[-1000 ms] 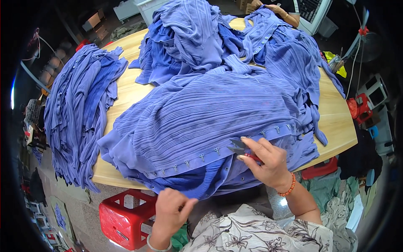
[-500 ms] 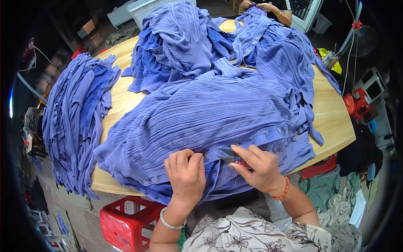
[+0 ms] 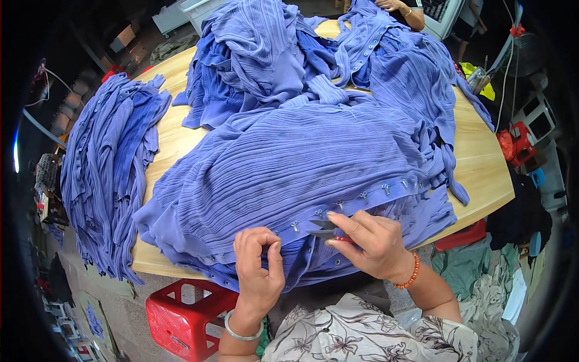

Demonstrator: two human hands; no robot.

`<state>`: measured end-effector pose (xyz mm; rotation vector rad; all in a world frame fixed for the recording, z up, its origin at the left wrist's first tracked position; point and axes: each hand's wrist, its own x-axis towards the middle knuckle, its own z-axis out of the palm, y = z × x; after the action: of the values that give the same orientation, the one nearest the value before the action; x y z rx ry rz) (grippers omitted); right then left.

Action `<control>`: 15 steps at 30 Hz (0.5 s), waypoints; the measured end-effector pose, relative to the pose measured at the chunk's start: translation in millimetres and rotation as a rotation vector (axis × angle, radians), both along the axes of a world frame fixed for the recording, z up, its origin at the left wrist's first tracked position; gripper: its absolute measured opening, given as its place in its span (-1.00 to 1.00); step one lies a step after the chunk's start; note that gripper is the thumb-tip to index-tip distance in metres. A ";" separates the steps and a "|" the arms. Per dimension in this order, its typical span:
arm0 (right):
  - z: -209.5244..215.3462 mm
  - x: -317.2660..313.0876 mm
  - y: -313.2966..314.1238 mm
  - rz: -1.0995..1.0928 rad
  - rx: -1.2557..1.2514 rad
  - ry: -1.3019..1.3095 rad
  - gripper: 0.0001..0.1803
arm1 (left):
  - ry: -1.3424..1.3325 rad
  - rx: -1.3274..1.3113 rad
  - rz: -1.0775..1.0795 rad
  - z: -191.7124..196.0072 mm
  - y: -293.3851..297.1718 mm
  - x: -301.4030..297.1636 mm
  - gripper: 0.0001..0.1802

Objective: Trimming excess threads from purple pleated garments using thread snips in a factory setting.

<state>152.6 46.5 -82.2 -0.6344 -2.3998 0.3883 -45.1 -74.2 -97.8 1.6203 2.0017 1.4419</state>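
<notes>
A purple-blue ribbed cardigan (image 3: 301,151) lies spread before me, on top of others. Along its button band (image 3: 374,196) sit several small fastenings with loose thread ends. My right hand (image 3: 377,247) grips thread snips (image 3: 324,227) with dark blades and a red handle; the blades point left, just over the band, and stand apart. Beside the band's left part is my left hand (image 3: 259,265), its fingers curled in toward the thumb at the cloth's edge. Whatever its fingertips may hold is hidden.
More purple-blue garments are heaped at the table's back (image 3: 253,54), right (image 3: 410,84) and left edge (image 3: 111,169). A red stool (image 3: 181,317) stands below the wooden table (image 3: 482,169). Across it shows another person's hand (image 3: 392,5). Cloth (image 3: 464,271) lies on the right.
My left hand has pulled back left and down from the button band, its thumb now apart from the forefinger, uncovering a fastening. The snips have shifted slightly left. Someone now shows at the back right.
</notes>
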 end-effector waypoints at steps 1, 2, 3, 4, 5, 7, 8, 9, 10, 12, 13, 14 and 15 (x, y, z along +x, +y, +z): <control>1.4 -2.2 -2.1 0.016 0.002 0.007 -0.50 | 0.038 0.012 0.019 -0.8 -0.7 1.0 -0.86; 2.4 -3.7 -3.6 0.032 0.004 0.014 -0.49 | 0.076 0.024 0.037 -1.2 -0.9 1.9 -0.84; 3.2 -4.1 -4.4 0.031 0.007 0.012 -0.49 | 0.074 0.026 0.036 -1.3 -0.6 2.5 -0.84; 3.2 -5.0 -4.7 0.035 0.013 0.006 -0.49 | 0.155 0.039 0.062 -1.6 -0.2 2.5 -0.82; 3.5 -5.5 -4.8 0.037 0.021 0.000 -0.49 | 0.236 0.052 0.087 -1.6 0.7 2.8 -0.79; 3.8 -5.9 -2.3 0.020 0.034 -0.002 -0.49 | 0.313 0.060 0.126 1.3 9.9 5.6 -0.76; 3.7 -5.5 -0.9 0.004 0.044 -0.002 -0.49 | 0.391 0.065 0.166 2.1 13.4 6.9 -0.74; 3.2 -4.2 -0.7 0.002 0.050 -0.006 -0.49 | 0.386 0.070 0.165 -0.1 13.7 5.6 -0.74; 2.7 -2.0 -0.6 -0.024 0.043 -0.008 -0.49 | 0.382 0.078 0.119 -3.6 14.1 2.9 -0.73; 3.3 3.6 1.1 -0.055 0.044 -0.014 -0.50 | 0.339 0.118 0.083 -4.1 16.3 4.3 -0.76; 3.9 7.1 1.5 -0.084 0.037 -0.009 -0.51 | 0.334 0.123 0.078 -1.5 17.4 5.8 -0.76; 4.0 10.9 2.0 -0.113 0.030 -0.003 -0.51 | 0.313 0.131 0.053 1.4 18.8 7.3 -0.74; 2.3 14.9 2.7 -0.130 0.012 0.010 -0.52 | 0.292 0.139 0.029 3.5 20.7 8.8 -0.72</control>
<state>167.4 49.2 -79.9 -0.7760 -2.3343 0.3208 -36.3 -53.5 -94.3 1.9691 2.1225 1.4552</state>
